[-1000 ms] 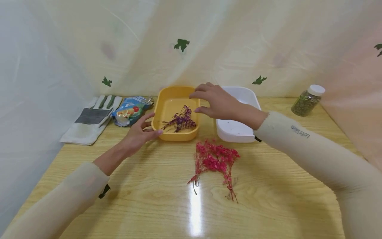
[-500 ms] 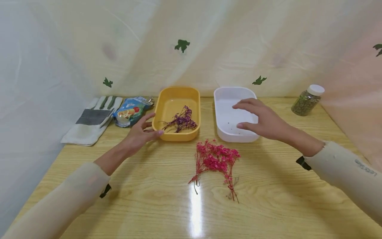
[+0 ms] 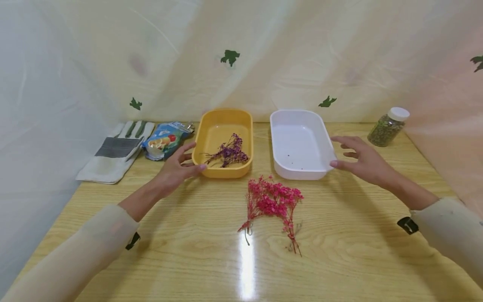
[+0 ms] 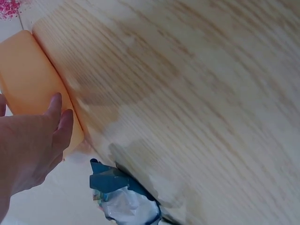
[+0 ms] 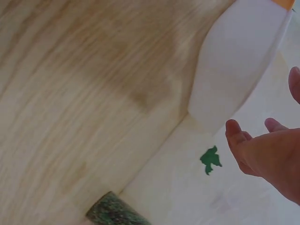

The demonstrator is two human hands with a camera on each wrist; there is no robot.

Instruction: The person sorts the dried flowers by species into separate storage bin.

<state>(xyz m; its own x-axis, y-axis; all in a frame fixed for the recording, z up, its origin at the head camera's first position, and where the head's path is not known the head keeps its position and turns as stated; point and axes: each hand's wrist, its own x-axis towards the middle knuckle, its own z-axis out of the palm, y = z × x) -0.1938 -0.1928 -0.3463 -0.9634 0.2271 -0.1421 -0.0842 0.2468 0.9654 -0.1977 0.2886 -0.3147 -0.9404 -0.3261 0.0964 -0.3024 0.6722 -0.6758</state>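
Note:
My left hand point(image 3: 173, 172) touches the left wall of a yellow plastic tray point(image 3: 226, 173), its fingers and thumb spread along the side. A small bunch of purple dried flowers point(image 3: 235, 154) lies inside that tray. On the other side, my right hand point(image 3: 364, 161) is at the right wall of a white tray point(image 3: 302, 174), thumb and fingers apart and fingertips close to the rim. A few dark specks dot the white tray's floor. In the right wrist view the right hand's fingers point(image 5: 234, 133) are loosely bent and hold nothing.
Pink dried flowers point(image 3: 277, 201), in two tied bunches, lie in front of the trays. At left are a work glove point(image 3: 113, 151) and a blue pouch point(image 3: 162, 142) with a clip. A white-lidded jar point(image 3: 388, 128) of green bits stands at right. A curtain point(image 3: 286, 50) hangs behind.
My right hand has moved right, from over the gap between the trays, across the white tray, to its right side. The left hand has stayed at the yellow tray.

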